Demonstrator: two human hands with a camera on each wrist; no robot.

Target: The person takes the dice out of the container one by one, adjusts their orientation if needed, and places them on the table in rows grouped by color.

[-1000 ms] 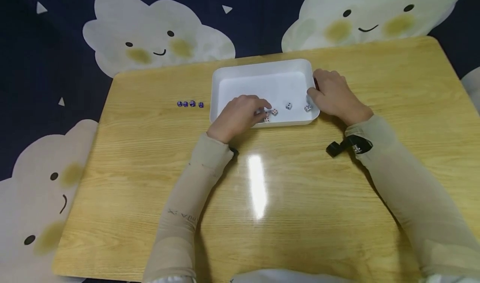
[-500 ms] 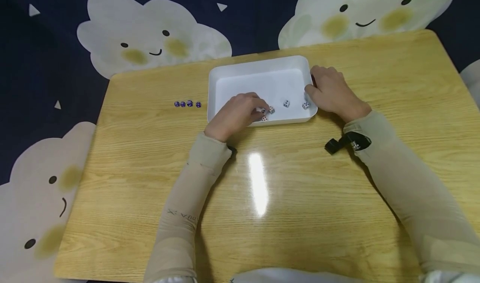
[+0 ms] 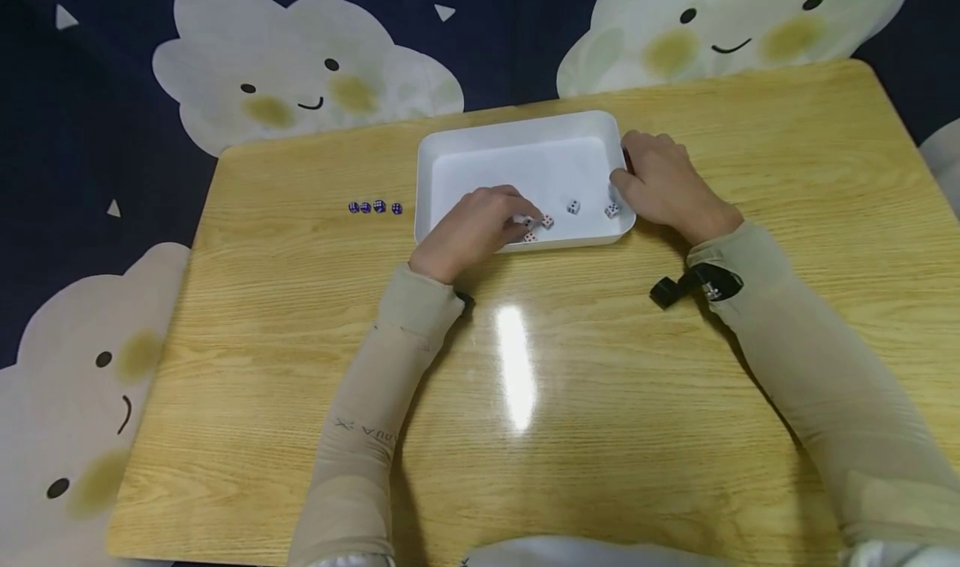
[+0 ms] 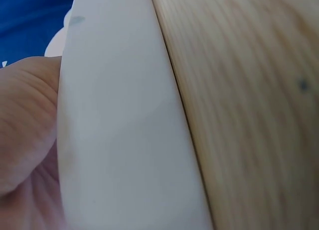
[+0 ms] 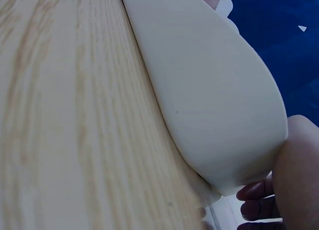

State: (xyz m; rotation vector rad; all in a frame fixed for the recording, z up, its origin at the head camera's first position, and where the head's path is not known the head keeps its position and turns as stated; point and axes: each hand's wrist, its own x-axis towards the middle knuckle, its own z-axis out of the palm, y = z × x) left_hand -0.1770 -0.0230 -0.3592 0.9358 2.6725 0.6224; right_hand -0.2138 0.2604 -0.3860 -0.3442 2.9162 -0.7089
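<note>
A white tray (image 3: 517, 133) lies on the table with several white dice near its front wall. My left hand (image 3: 474, 221) reaches over the front rim, its forefinger and thumb apart among the dice. One die (image 3: 548, 221) sits at the forefinger's tip, and a red-dotted die (image 3: 530, 237) lies just below the thumb. Another is partly hidden between these two fingers. My right hand (image 3: 663, 183) grips the tray's right end, its thumb over the rim. Farther right in the tray are a die (image 3: 573, 207) and another die (image 3: 612, 210) near the right thumb.
Left of the tray, a short row of blue dice (image 3: 379, 207) lies on the wooden table (image 3: 570, 467). A dark cloth (image 3: 517, 33) with printed clouds hangs past the table's back edge. A black strap (image 3: 675, 290) sticks out from the right wrist.
The view has shifted slightly. Over the last half second the die by my left forefinger has moved a little to the right. My right hand keeps its grip on the tray.
</note>
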